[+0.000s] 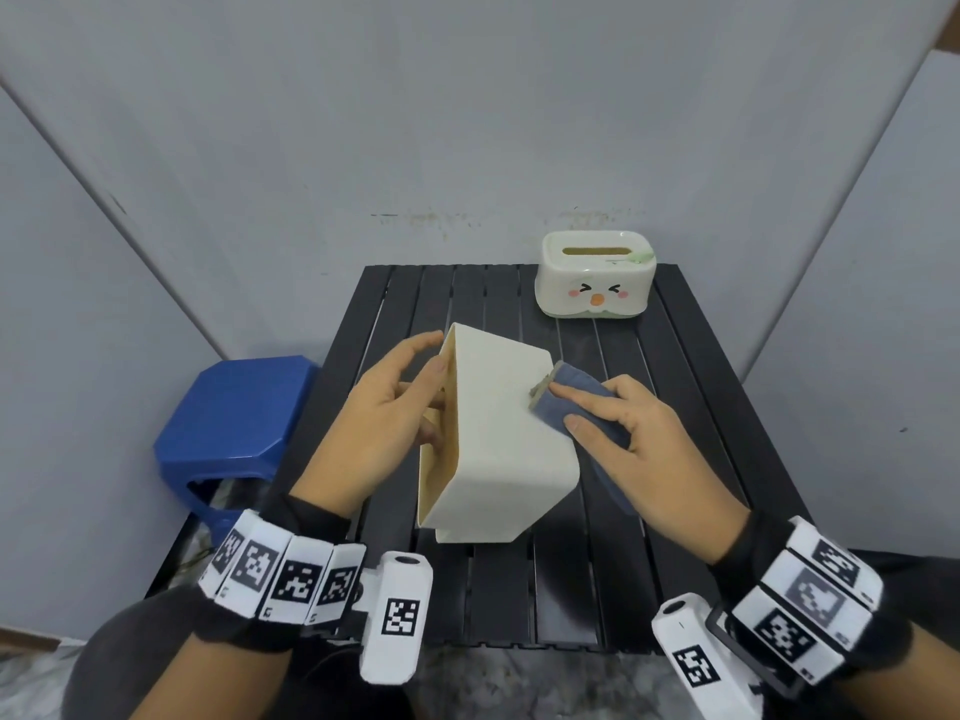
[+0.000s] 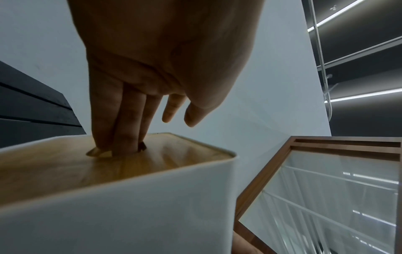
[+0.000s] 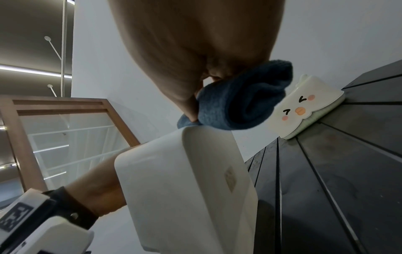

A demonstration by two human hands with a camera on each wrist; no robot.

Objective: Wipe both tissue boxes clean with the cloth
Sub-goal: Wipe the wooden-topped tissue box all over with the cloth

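Note:
A plain cream tissue box (image 1: 498, 439) with a wooden lid lies tipped on its side on the black slatted table (image 1: 519, 589). My left hand (image 1: 415, 402) holds it from the left. Three fingers (image 2: 121, 123) are pushed into the slot of the wooden lid (image 2: 65, 168), and the thumb rests at the rim. My right hand (image 1: 613, 413) grips a folded blue cloth (image 1: 571, 381) and presses it on the box's upturned side near its far right edge. The cloth (image 3: 243, 101) bunches under the palm. A second cream tissue box (image 1: 595, 278) with a cartoon face stands upright at the table's far right corner.
A blue plastic stool (image 1: 234, 423) stands left of the table, close to its edge. Grey wall panels close in behind and on both sides. A wood-framed glass panel (image 2: 326, 189) shows in the wrist views.

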